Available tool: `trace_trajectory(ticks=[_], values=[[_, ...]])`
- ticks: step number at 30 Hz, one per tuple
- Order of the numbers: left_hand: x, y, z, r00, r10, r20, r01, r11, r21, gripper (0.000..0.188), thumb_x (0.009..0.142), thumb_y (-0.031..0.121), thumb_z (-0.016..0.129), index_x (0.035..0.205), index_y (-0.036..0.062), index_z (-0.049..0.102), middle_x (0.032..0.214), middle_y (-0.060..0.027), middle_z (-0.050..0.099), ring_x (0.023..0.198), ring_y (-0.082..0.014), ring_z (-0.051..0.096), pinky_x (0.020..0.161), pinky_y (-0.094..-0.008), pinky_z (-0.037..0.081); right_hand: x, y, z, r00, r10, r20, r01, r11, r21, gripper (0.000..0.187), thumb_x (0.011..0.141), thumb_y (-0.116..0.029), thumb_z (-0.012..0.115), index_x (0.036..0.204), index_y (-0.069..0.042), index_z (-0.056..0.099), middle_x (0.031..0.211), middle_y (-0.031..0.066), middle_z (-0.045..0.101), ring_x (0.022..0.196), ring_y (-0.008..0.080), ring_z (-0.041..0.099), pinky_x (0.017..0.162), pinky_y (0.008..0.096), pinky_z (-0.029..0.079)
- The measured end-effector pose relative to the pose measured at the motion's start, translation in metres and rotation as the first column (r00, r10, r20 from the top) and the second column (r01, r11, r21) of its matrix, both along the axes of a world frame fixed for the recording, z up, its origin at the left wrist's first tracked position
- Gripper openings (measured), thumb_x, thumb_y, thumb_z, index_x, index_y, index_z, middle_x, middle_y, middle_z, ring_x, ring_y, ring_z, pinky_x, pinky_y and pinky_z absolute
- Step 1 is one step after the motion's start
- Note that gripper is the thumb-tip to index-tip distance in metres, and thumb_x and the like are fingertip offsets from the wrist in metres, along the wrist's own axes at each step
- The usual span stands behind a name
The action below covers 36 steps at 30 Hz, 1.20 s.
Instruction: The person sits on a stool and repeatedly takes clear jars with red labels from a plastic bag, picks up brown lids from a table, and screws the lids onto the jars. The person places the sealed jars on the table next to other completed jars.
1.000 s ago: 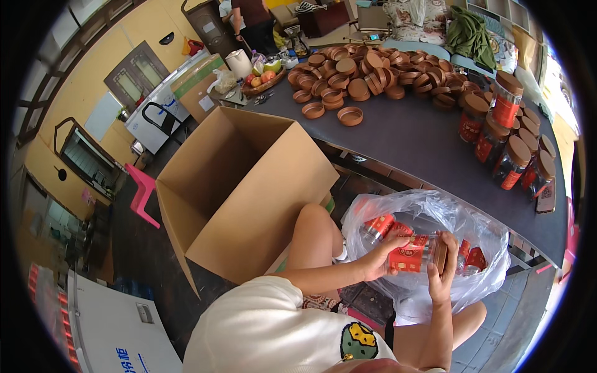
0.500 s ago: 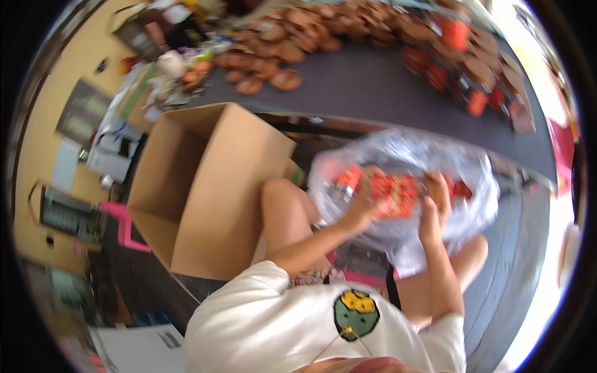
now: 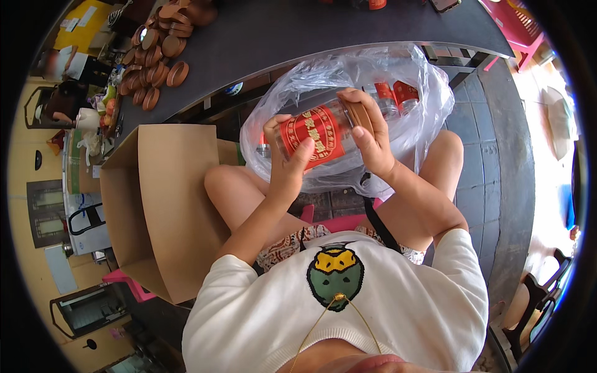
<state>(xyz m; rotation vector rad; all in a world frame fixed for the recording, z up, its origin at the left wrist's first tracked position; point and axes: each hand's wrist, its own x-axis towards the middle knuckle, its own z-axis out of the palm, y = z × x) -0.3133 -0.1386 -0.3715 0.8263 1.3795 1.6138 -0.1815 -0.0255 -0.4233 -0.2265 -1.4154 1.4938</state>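
Note:
A clear plastic jar with a red label [image 3: 318,138] is tilted on its side above my lap. My left hand [image 3: 289,163] wraps round its body, thumb on the label. At the jar's mouth end, my right hand [image 3: 376,142] grips a brown round lid [image 3: 357,117] between thumb and fingers. The lid lies against the mouth; how firmly it is seated I cannot tell. Below and beyond my hands a translucent plastic bag [image 3: 292,81] stands open between my knees, with several red-labelled jars [image 3: 407,93] inside.
An open cardboard box [image 3: 177,205] stands by my left knee. Across the front runs a dark table [image 3: 267,40], with a heap of brown lids [image 3: 178,73] at its left. A phone [image 3: 445,5] lies near its far right. Past the table's right end is a pink chair [image 3: 516,25].
The view has swung to the right and sharpened. The jar has turned to a slant, and a brown lid now shows in my right hand at its mouth.

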Motion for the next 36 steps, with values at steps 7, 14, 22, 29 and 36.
trace_trajectory(ticks=[7, 14, 22, 29, 36], values=[[-0.041, 0.023, -0.010, 0.149, 0.162, -0.975, 0.540, 0.813, 0.218, 0.064, 0.062, 0.023, 0.085, 0.113, 0.0206, 0.047, 0.124, -0.0138, 0.041, 0.115, -0.0393, 0.046, 0.092, -0.0486, 0.043, 0.002, 0.021, 0.001, 0.927, 0.328, -0.184, -0.366, 0.671, -0.645, 0.042, 0.097, -0.026, 0.047, 0.133, -0.005, 0.045, 0.118, 0.0087, 0.054, 0.110, 0.0160, 0.052, 0.091, 0.0298, 0.045], [-0.053, 0.040, 0.010, 0.826, -0.562, 0.030, 0.562, 0.820, -0.112, 0.099, 0.073, 0.043, 0.077, 0.147, 0.0107, 0.021, 0.139, -0.0134, 0.039, 0.123, -0.0213, 0.047, 0.104, -0.0357, 0.038, 0.017, 0.041, 0.016, 0.992, 0.113, 0.054, -0.106, 0.988, -0.110, 0.060, 0.083, -0.034, 0.067, 0.133, -0.004, 0.050, 0.127, 0.0129, 0.052, 0.115, 0.0211, 0.051, 0.095, 0.0334, 0.042], [-0.038, 0.074, 0.008, 0.659, -0.631, 0.410, 0.682, 0.731, 0.028, 0.085, 0.070, 0.036, 0.081, 0.136, 0.0044, 0.038, 0.124, -0.0078, 0.054, 0.112, -0.0175, 0.056, 0.095, -0.0359, 0.047, 0.011, 0.035, 0.016, 0.992, -0.074, -0.104, 0.061, 0.990, -0.131, 0.067, 0.091, -0.053, 0.048, 0.129, 0.002, 0.049, 0.127, 0.0168, 0.051, 0.120, 0.0247, 0.047, 0.101, 0.0363, 0.037], [-0.103, 0.211, 0.003, 0.876, 0.305, -0.373, -0.050, 0.827, 0.560, 0.091, 0.065, 0.022, 0.085, 0.133, 0.0045, 0.026, 0.126, -0.0141, 0.046, 0.114, -0.0231, 0.049, 0.099, -0.0376, 0.039, 0.006, 0.049, -0.005, 0.961, -0.006, 0.277, 0.050, 0.987, -0.153, 0.031, 0.096, -0.021, 0.048, 0.114, 0.002, 0.057, 0.101, 0.0062, 0.060, 0.087, 0.0116, 0.057, 0.081, 0.0266, 0.046], [-0.109, 0.244, -0.034, 0.636, 0.247, -0.731, -0.082, 0.964, 0.254, 0.086, 0.084, 0.020, 0.068, 0.146, -0.0023, 0.013, 0.127, -0.0274, 0.051, 0.116, -0.0372, 0.054, 0.097, -0.0392, 0.042, 0.003, 0.046, -0.015, 0.677, -0.138, 0.723, -0.102, 0.955, 0.278, 0.026, 0.080, -0.013, 0.065, 0.101, 0.002, 0.062, 0.089, 0.0171, 0.064, 0.087, 0.0277, 0.062, 0.077, 0.0345, 0.049]])
